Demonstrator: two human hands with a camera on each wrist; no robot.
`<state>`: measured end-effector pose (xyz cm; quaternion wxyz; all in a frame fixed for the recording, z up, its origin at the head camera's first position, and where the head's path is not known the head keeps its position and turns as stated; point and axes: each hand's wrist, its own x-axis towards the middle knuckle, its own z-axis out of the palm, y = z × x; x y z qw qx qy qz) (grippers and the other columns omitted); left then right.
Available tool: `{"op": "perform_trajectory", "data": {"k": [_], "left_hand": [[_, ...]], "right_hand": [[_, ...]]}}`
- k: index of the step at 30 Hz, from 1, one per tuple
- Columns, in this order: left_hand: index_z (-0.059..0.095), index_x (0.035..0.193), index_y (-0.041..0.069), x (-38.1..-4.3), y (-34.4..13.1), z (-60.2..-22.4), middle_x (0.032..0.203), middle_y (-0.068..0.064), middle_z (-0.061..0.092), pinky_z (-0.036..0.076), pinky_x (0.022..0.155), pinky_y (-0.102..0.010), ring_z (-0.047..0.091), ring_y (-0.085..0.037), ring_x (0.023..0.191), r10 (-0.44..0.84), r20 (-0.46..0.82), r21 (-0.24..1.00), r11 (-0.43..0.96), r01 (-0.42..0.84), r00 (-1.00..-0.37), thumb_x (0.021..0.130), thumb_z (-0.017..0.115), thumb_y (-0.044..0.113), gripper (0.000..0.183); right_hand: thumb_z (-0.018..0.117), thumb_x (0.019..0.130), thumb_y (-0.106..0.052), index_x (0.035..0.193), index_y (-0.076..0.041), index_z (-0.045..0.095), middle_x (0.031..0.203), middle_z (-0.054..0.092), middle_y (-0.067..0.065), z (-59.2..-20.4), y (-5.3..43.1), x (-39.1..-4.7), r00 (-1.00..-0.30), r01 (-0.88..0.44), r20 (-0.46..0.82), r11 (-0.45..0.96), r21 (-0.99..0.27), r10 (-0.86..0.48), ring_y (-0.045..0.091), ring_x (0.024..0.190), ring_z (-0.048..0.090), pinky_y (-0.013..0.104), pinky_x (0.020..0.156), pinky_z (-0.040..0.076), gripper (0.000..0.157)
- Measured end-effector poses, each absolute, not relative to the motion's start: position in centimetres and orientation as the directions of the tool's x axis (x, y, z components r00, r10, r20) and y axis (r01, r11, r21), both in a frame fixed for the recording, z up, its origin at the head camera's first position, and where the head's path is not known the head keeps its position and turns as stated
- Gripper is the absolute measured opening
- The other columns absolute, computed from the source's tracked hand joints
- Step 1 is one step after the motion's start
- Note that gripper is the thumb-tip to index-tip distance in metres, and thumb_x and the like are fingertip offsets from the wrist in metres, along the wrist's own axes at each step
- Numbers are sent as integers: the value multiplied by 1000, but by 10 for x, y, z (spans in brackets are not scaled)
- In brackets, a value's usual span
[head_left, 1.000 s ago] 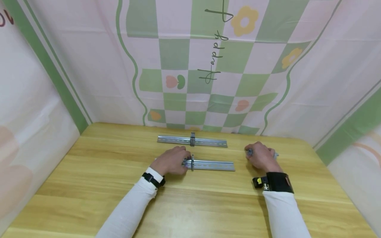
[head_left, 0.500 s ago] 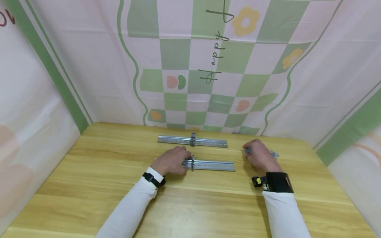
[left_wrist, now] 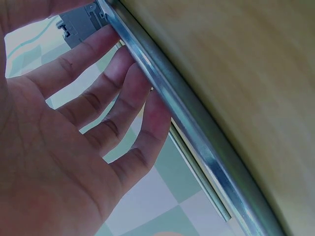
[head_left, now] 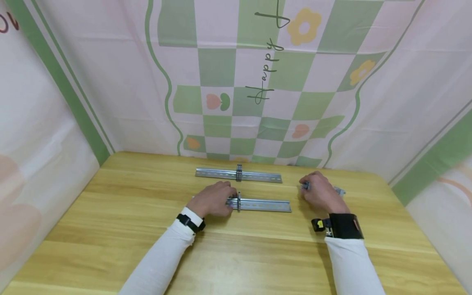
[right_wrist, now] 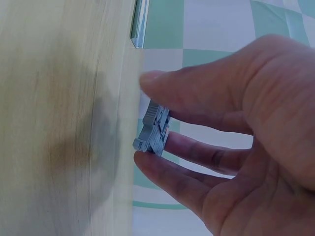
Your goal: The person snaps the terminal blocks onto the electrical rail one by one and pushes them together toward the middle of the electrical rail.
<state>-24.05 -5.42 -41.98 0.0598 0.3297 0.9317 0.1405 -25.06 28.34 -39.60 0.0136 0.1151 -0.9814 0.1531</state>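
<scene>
The near DIN rail (head_left: 265, 205), a slotted metal strip, lies on the table with a thin grey terminal block (head_left: 239, 201) standing across it. My left hand (head_left: 213, 199) grips this rail just left of that block, covering its left part. In the left wrist view, the fingertips (left_wrist: 160, 105) curl against the edge of the rail (left_wrist: 192, 142), and a grey block (left_wrist: 81, 23) shows beyond the index finger. Off to the right, my right hand (head_left: 321, 192) pinches another grey terminal block (right_wrist: 155, 129) between thumb and fingers, apart from the rail.
A second DIN rail (head_left: 215, 173) lies farther back, with a few blocks (head_left: 239, 172) clipped near its middle. Just right of my right hand sit more grey pieces (head_left: 340, 191), partly hidden. Fabric walls (head_left: 254, 135) border the wooden table (head_left: 236, 254).
My right hand has shifted slightly left and away from me with the terminal block, exposing more of the grey pieces beside it. The left hand and both rails stay put.
</scene>
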Motion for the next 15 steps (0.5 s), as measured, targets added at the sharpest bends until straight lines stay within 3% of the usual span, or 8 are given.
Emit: {"op": "perform_trajectory", "data": {"k": [15], "left_hand": [[62, 113, 15, -241, -54, -421, 95, 5, 52, 41, 69, -26, 47, -11, 84, 634, -10, 299, 739, 603, -773, 74, 65, 28, 42]], "right_hand": [[63, 82, -18, 113, -4, 60, 113, 53, 16, -397, 281, -253, -970, -243, 94, 914, -325, -224, 34, 105, 49, 49, 85, 41, 34]]}}
